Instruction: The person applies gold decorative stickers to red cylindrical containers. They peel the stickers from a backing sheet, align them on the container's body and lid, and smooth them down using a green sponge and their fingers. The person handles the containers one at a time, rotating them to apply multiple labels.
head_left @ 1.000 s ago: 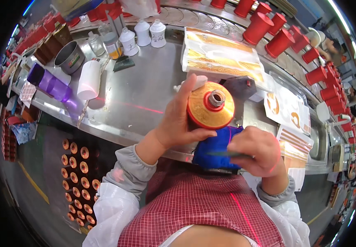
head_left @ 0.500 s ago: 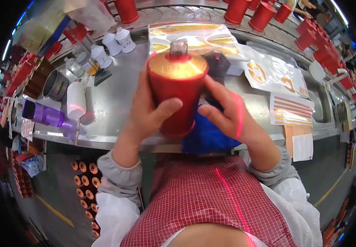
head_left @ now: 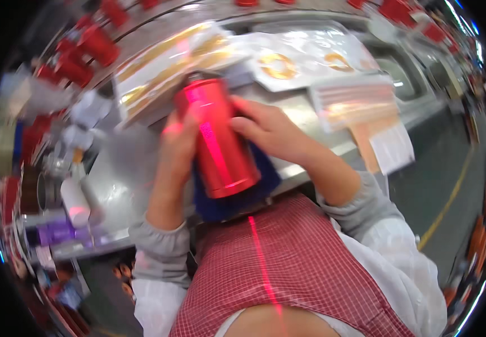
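A glossy red bottle point(head_left: 226, 151) is held between my two hands above the worktable, its neck pointing away from me. My left hand point(head_left: 180, 143) wraps the bottle's left side near its upper half. At the upper right side, my right hand point(head_left: 268, 129) grips it with thumb and fingers; some fingertips are hidden behind it. Under and beside the bottle, at the table's front edge, lies a dark blue cloth point(head_left: 212, 209). A red laser line runs down the bottle's side. Some blur softens the hands and bottle.
Behind the bottle lie a gold-striped sheet point(head_left: 167, 67) and a sheet with gold rings point(head_left: 310, 53). A brown-striped sheet point(head_left: 355, 104) sits right, near a sink point(head_left: 403, 76). Left are a white roll point(head_left: 75, 203) and purple bottle point(head_left: 57, 233). More red bottles point(head_left: 97, 48) stand beyond.
The bottle has tilted, so its long side shows instead of the gold-coloured top. My hands shifted with it. The whole view has turned, carrying the sheets leftward.
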Action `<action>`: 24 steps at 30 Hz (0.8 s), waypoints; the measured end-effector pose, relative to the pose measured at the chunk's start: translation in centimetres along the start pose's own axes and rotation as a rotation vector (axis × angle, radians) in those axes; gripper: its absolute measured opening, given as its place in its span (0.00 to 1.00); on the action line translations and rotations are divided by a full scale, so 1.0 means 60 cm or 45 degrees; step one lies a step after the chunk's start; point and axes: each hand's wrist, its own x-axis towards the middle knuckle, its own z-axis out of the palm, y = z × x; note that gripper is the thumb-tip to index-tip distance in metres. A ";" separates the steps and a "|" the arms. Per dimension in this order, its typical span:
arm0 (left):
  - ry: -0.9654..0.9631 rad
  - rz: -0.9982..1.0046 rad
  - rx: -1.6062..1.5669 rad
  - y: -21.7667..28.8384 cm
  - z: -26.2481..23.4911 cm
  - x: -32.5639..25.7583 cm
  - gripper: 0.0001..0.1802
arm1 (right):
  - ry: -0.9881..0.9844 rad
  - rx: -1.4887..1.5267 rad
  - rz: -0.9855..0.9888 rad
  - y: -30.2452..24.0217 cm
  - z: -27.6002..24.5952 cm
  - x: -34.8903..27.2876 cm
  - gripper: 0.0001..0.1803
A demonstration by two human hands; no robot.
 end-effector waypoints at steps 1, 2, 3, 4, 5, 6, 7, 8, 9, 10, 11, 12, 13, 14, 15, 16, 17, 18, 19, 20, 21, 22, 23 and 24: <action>-0.016 0.028 0.051 0.001 0.005 0.000 0.31 | 0.059 -0.138 -0.088 0.017 -0.007 -0.011 0.21; -0.004 -0.017 -0.018 0.006 0.006 -0.004 0.31 | 0.142 -0.238 -0.246 0.019 -0.018 -0.025 0.21; 0.021 -0.066 -0.085 0.004 0.003 -0.006 0.31 | 0.205 -0.349 -0.405 0.021 -0.034 -0.044 0.21; -0.001 -0.107 -0.110 0.002 -0.003 -0.009 0.31 | 0.283 -0.364 -0.459 0.020 -0.059 -0.069 0.22; -0.008 -0.147 -0.133 0.002 -0.009 -0.010 0.31 | 0.348 -0.550 -0.452 0.021 -0.093 -0.095 0.20; 0.025 -0.187 -0.161 0.005 -0.008 -0.014 0.32 | 0.395 -0.616 -0.273 0.016 -0.135 -0.130 0.20; 0.062 -0.225 -0.190 0.005 -0.005 -0.018 0.33 | 0.438 -0.679 -0.094 0.011 -0.181 -0.176 0.20; 0.018 -0.195 -0.219 -0.001 -0.003 -0.018 0.36 | 0.534 -0.913 -0.014 0.030 -0.229 -0.228 0.19; 0.068 -0.227 -0.207 0.007 0.008 -0.021 0.37 | 0.608 -1.133 0.058 0.055 -0.273 -0.281 0.19; 0.065 -0.224 -0.212 0.004 0.008 -0.019 0.36 | 0.624 -1.206 0.214 0.066 -0.308 -0.345 0.20; 0.074 -0.216 -0.215 0.002 0.004 -0.018 0.36 | 0.631 -1.270 0.360 0.069 -0.331 -0.398 0.21; 0.104 -0.106 -0.034 0.003 -0.001 -0.017 0.36 | 0.598 -1.283 0.405 0.066 -0.337 -0.425 0.22; 0.131 0.007 0.146 0.007 -0.005 -0.016 0.36 | 0.565 -1.296 0.449 0.059 -0.336 -0.451 0.23; 0.159 0.121 0.328 0.013 -0.004 -0.018 0.35 | 0.529 -1.305 0.489 0.053 -0.329 -0.469 0.24; 0.299 0.382 0.595 0.028 0.015 -0.024 0.35 | 0.491 -1.317 0.486 0.051 -0.321 -0.472 0.26; 0.435 0.648 0.858 0.046 0.041 -0.037 0.35 | 0.455 -1.329 0.483 0.050 -0.309 -0.468 0.27; 0.576 0.933 1.111 0.060 0.075 -0.051 0.35 | 0.427 -1.349 0.469 0.048 -0.301 -0.464 0.28; 0.441 0.934 0.992 0.068 0.107 -0.068 0.33 | 0.510 -1.244 0.453 0.055 -0.295 -0.460 0.23; 0.303 0.941 0.871 0.073 0.144 -0.084 0.32 | 0.510 -1.243 0.412 0.056 -0.296 -0.465 0.21; 0.167 0.949 0.747 0.077 0.182 -0.096 0.31 | 0.511 -1.248 0.370 0.057 -0.300 -0.468 0.20; -0.157 0.909 0.827 0.086 0.220 -0.107 0.30 | 0.512 -1.258 0.325 0.059 -0.305 -0.471 0.18; -0.424 0.828 0.749 0.077 0.255 -0.101 0.27 | 0.611 -1.129 0.267 0.065 -0.306 -0.472 0.12; -0.698 0.717 0.987 0.075 0.280 -0.098 0.25 | 0.678 -1.098 0.245 0.069 -0.311 -0.478 0.11; -0.882 0.339 0.519 0.058 0.317 -0.096 0.22 | 0.723 -1.053 0.205 0.069 -0.316 -0.476 0.10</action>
